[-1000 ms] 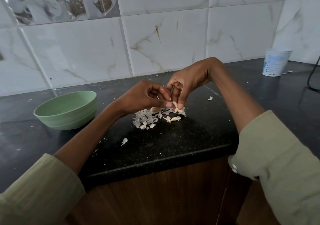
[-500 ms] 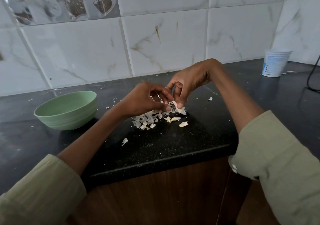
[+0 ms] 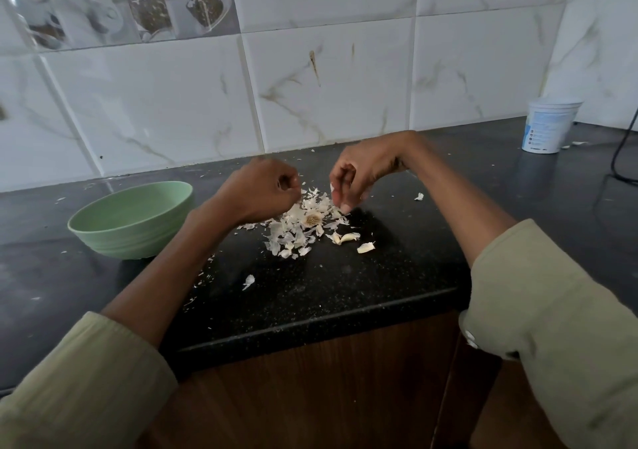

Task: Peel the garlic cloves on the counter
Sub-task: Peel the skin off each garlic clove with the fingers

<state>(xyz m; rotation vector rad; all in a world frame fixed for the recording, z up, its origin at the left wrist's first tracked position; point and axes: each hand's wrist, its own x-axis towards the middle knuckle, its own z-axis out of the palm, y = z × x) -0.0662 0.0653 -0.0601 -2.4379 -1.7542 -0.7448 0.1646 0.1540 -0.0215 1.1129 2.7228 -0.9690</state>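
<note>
Two hands hover over the counter (image 3: 345,289), apart from each other, above a pile of garlic skins (image 3: 297,231). Our left hand (image 3: 266,189) sits at about ten o'clock from the pile, fingers curled tight into a fist; whether anything is caught inside it we cannot tell. Our right hand (image 3: 359,175) is at about one o'clock from the pile, fingers bent downward, and a small pale piece shows at its thumb and forefinger, either a clove or a bit of skin, too small to say which.

In the middle of the skins lies a root stub (image 3: 313,220). At about four o'clock from the pile, just beside it, lie two cloves (image 3: 345,238) touching each other, and one more clove (image 3: 366,248) lies a little apart, further toward four o'clock. A loose flake (image 3: 248,281) rests at about seven o'clock, nearer the counter's front edge, and another scrap (image 3: 419,196) lies at about two o'clock, under our right forearm.

At nine o'clock from the pile stands a green bowl (image 3: 131,224), upright. Far off at two o'clock, by the tiled wall (image 3: 331,86), stands a white tub (image 3: 549,125), with a black cord (image 3: 621,151) beside it.
</note>
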